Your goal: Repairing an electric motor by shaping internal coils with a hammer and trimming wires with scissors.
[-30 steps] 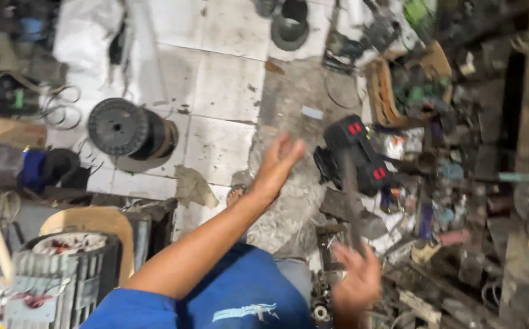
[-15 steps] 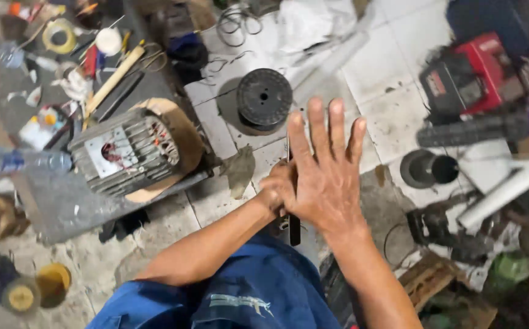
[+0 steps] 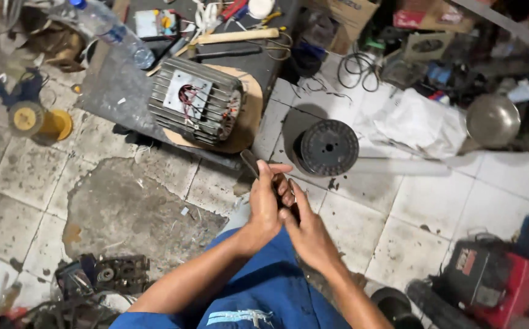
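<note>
Both my hands meet in front of me above my blue-clad knee [image 3: 264,292]. My left hand [image 3: 265,204] is wrapped round a slim dark tool [image 3: 250,162], whose rounded end sticks out past the fingers toward the upper left. My right hand [image 3: 304,230] presses against the left from the right, its fingers closed over the same tool. The rest of the tool is hidden between the hands. Just beyond the hands, a black wire spool [image 3: 327,147] lies on the tiled floor, and a grey finned motor housing [image 3: 194,109] rests on a round wooden board [image 3: 249,113].
A plastic bottle [image 3: 115,33], a wooden stick [image 3: 234,38] and small tools lie on a dark sheet at the back. A yellow spool [image 3: 35,120] stands at left. White cloth [image 3: 420,122] and a metal bowl [image 3: 493,120] sit at right, a red machine [image 3: 496,283] at lower right.
My right hand, spread open half a second ago, has closed against the left on the dark tool. The view has swung, bringing the motor housing and spool above the hands.
</note>
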